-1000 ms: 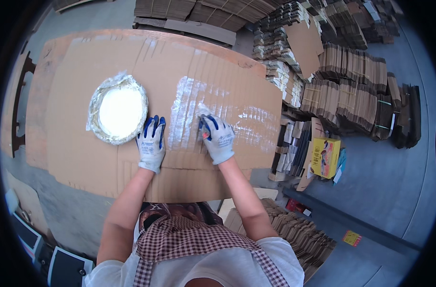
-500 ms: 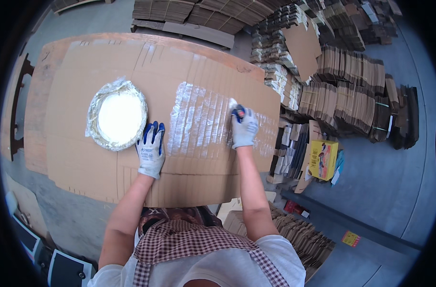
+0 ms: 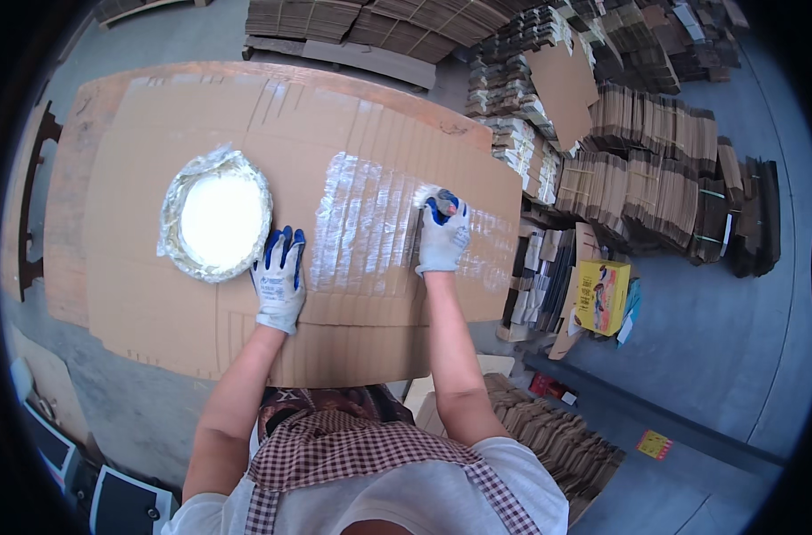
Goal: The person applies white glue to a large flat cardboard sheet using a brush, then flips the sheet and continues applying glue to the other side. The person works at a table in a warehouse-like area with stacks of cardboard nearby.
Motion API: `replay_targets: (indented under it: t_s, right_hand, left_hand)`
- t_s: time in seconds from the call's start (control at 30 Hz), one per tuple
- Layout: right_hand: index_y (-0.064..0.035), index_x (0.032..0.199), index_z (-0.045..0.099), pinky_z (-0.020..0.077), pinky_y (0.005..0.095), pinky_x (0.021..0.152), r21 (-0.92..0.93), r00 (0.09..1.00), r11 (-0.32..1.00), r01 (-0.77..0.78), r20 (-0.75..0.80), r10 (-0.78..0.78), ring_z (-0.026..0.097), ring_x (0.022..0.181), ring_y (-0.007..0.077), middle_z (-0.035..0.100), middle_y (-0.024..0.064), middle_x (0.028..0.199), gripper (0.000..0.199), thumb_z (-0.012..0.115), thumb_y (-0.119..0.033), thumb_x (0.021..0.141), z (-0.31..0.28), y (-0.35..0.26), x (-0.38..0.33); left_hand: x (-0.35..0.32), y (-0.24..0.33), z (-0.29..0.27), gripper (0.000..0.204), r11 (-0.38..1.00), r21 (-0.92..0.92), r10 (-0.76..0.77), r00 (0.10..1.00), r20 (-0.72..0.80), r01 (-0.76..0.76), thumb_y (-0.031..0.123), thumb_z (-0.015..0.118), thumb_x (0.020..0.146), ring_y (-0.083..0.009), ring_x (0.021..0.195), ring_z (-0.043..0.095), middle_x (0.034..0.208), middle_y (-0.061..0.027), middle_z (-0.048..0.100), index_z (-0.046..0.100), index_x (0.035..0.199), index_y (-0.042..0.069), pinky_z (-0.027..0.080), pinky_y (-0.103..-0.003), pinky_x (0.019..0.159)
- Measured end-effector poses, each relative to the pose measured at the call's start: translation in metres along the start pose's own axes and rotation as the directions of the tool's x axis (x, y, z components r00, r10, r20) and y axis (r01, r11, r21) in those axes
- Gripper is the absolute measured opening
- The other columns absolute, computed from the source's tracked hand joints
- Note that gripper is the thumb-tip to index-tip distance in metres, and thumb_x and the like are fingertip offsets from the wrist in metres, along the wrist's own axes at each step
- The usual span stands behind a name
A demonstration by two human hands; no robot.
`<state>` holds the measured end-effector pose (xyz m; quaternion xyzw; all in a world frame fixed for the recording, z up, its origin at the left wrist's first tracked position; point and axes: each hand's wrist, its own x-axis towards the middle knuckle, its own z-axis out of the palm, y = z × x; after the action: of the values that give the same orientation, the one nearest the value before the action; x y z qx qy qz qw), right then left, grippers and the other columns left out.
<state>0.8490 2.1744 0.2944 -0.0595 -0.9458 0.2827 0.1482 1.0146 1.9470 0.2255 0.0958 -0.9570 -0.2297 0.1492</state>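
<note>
Left hand (image 3: 278,281) lies flat, fingers released, steadying the cardboard sheet (image 3: 156,303); right hand (image 3: 442,234), clenched on a small spreader, should keep glue strokes (image 3: 366,236) even and overlapping.

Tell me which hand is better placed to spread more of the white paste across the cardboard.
Probably right: the right hand already rests on the white paste streaks, apparently gripping something. The left hand lies flat on the cardboard sheet.
</note>
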Motion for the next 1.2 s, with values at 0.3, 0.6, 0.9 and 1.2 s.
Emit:
replay_targets:
  t_s: [0.3, 0.6, 0.9, 1.2]
  right_hand:
    - [-0.0050, 0.111, 0.059, 0.0514, 0.0421, 0.085, 0.146, 0.976, 0.989, 0.012, 0.214, -0.043, 0.064, 0.096, 0.0373, 0.062, 0.0170, 0.106, 0.041, 0.076, -0.026, 0.081, 0.004, -0.032, -0.010]
    - [-0.0029, 0.108, 0.061, 0.0512, 0.0371, 0.085, 0.379, 0.975, 0.925, -0.016, 0.213, -0.070, 0.064, 0.095, 0.0282, 0.061, 0.0139, 0.106, 0.040, 0.082, -0.019, 0.077, -0.004, -0.017, -0.038]
    - [-0.0033, 0.100, 0.061, 0.0503, 0.0434, 0.081, 0.142, 0.996, 0.989, -0.052, -0.057, 0.061, 0.064, 0.090, 0.0351, 0.062, 0.0156, 0.096, 0.035, 0.079, -0.025, 0.080, -0.033, 0.017, 0.018]
    - [-0.0060, 0.098, 0.060, 0.0507, 0.0455, 0.080, -0.067, 0.988, 0.988, -0.140, -0.073, 0.135, 0.064, 0.092, 0.0356, 0.061, 0.0144, 0.102, 0.037, 0.078, -0.031, 0.078, -0.007, 0.053, 0.059]
  left_hand:
    - [0.001, 0.004, -0.002, 0.054, 1.000, 0.010, 0.002, 1.000, 0.006, -0.002, 0.007, 0.054, 0.085, -0.0284, 0.130, 0.050, 0.139, -0.0087, 0.056, 0.058, 0.137, 0.016, 0.036, -0.049, 0.107]
    - [0.004, 0.007, -0.002, 0.049, 1.000, -0.016, 0.011, 1.000, -0.005, -0.011, 0.004, 0.056, 0.087, -0.0308, 0.128, 0.052, 0.137, -0.0091, 0.058, 0.061, 0.134, 0.014, 0.037, -0.050, 0.107]
    - [0.001, 0.004, -0.004, 0.047, 0.998, 0.062, 0.008, 1.000, -0.020, -0.006, 0.006, 0.056, 0.088, -0.0291, 0.127, 0.052, 0.138, -0.0078, 0.058, 0.061, 0.134, 0.016, 0.036, -0.049, 0.107]
    - [0.003, 0.005, -0.002, 0.047, 1.000, 0.020, 0.016, 1.000, -0.017, -0.016, 0.006, 0.056, 0.088, -0.0301, 0.127, 0.052, 0.137, -0.0080, 0.058, 0.062, 0.134, 0.016, 0.035, -0.049, 0.107]
